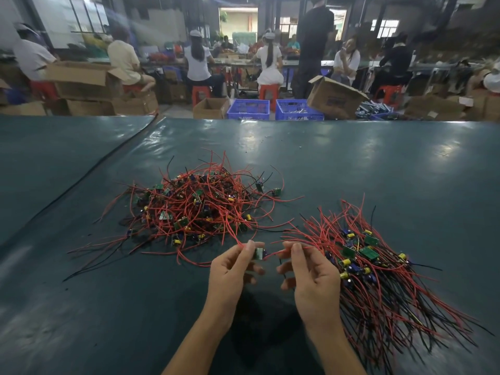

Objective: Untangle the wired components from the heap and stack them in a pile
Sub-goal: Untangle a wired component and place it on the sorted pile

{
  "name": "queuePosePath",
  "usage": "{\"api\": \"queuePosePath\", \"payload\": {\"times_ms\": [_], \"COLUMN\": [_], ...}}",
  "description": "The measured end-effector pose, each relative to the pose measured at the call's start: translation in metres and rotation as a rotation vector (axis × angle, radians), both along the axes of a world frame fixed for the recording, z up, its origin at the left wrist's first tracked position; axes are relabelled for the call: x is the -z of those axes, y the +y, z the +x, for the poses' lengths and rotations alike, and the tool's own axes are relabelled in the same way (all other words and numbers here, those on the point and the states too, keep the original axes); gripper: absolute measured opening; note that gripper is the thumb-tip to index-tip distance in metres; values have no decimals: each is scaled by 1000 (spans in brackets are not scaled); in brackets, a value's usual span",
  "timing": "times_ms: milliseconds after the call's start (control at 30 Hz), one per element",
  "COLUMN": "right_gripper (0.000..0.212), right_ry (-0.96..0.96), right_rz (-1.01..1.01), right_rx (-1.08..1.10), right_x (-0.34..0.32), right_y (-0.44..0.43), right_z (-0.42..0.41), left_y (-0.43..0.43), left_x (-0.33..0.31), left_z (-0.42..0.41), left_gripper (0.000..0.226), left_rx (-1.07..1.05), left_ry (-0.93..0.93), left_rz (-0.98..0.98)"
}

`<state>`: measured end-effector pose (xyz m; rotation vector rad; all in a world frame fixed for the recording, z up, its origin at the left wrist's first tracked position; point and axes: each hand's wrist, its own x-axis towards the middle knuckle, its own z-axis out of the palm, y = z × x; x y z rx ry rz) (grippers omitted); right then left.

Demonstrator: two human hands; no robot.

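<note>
Red-wired component, a small green board with a dark blue part at its right edge, held above the table between the two hands, near the front and middle of the view. Left hand: thumb and forefinger pinch the board from its left side, the other fingers loosely curled beneath. Right hand: thumb and forefinger pinch a red lead that runs from the board's right edge; the remaining fingers curl inward and hold nothing else. A further red wire arcs up and away from the left fingertips toward the heap, which lies just beyond the left hand: a tangled mound of red and black wires with green boards and yellow and blue parts scattered through it. The pile lies just beside the right hand, on its right; its boards sit clustered together and its wires fan out roughly parallel, toward the near right edge and toward the far side. Both groups rest on a dark teal table cover, glossy and slightly wrinkled. Behind the table's far edge stand two blue crates and open cardboard boxes; farther back, people sit on red stools at workbenches.
</note>
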<state>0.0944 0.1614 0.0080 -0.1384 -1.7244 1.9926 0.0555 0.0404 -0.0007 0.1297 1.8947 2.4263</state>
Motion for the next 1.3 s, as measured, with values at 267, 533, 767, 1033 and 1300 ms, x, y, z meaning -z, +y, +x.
{"api": "queuePosePath", "payload": {"times_ms": [267, 533, 767, 1033, 1300], "right_gripper": [37, 13, 15, 19, 27], "right_ry": [-228, -223, 46, -1, -296], "right_rz": [-25, -76, 189, 97, -180], "right_rx": [73, -87, 14, -35, 45], "right_x": [0, -3, -4, -2, -5], "right_y": [5, 0, -5, -4, 0], "right_z": [-3, 0, 2, 1, -1], "left_y": [2, -5, 7, 11, 12], "left_x": [-1, -2, 1, 1, -3], "left_z": [6, 4, 4, 9, 14], "left_gripper": [16, 18, 28, 24, 22], "left_rx": [11, 183, 89, 151, 114], "left_ry": [263, 309, -11, -94, 2], "left_rz": [-56, -50, 232, 197, 133]}}
